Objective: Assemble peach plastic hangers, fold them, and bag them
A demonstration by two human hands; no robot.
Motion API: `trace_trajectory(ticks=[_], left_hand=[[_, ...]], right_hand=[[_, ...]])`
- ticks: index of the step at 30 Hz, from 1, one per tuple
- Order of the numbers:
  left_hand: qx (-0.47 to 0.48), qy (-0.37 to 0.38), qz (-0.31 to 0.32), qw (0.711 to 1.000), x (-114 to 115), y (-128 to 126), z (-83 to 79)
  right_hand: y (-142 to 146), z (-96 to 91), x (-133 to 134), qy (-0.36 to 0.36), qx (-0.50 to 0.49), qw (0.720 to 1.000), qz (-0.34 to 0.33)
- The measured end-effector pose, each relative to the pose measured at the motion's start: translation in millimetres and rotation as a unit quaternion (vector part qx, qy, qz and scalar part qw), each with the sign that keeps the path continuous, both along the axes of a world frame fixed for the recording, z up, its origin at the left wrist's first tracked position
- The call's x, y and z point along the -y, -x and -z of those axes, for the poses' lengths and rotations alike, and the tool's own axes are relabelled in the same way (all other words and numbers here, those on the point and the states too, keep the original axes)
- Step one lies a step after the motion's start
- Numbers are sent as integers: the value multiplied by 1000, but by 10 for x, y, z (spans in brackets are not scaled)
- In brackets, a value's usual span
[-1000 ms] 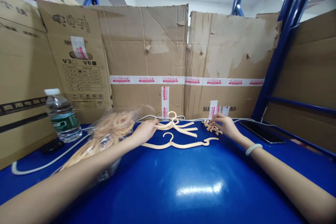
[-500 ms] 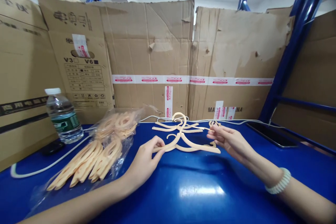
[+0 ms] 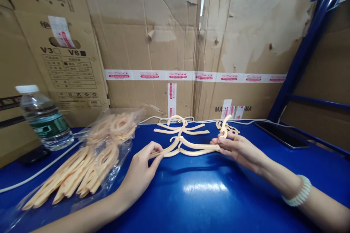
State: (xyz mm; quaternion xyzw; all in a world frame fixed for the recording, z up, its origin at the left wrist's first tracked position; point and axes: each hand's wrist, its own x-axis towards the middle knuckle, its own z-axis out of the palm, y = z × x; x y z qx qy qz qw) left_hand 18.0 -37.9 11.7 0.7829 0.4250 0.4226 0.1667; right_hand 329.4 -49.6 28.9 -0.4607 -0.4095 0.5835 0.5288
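Note:
My left hand [image 3: 142, 169] pinches the left tip of a cream plastic hanger [image 3: 186, 146] just above the blue table [image 3: 207, 204]. At the hanger's right tip is my right hand [image 3: 237, 149], whose fingers also hold a small cream hook piece [image 3: 224, 128] that sticks upward. A second hanger of the same kind lies directly under the held one. Behind them another cream hanger [image 3: 179, 127] lies flat near the cardboard wall. A small heap of cream hook pieces [image 3: 231, 129] sits behind my right hand.
A clear plastic bag of several cream hangers [image 3: 84, 164] lies at left. A water bottle [image 3: 43, 120] stands at far left, with a white cable [image 3: 41, 171] running past it. A dark phone [image 3: 279, 134] lies at right. Cardboard walls [image 3: 153, 43] enclose the back and sides.
Both hands drew back from the far hangers toward me, lifting one hanger between them by its tips. My right hand picked up a small hook piece.

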Motion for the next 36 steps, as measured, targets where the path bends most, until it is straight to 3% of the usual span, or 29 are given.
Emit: trace_trajectory(ticks=[9, 20, 28, 36], left_hand=[[10, -3, -6, 1000, 21, 1, 9], [17, -19, 4, 1000, 19, 2, 20], [2, -26, 11, 1000, 17, 28, 64], [0, -26, 17, 1000, 21, 28, 57]], right_hand=[[-26, -123, 61, 34, 66, 996, -56], [-40, -72, 32, 70, 61, 993, -67], [-17, 36, 19, 7, 69, 996, -58], [63, 38, 46, -26, 64, 998, 2]])
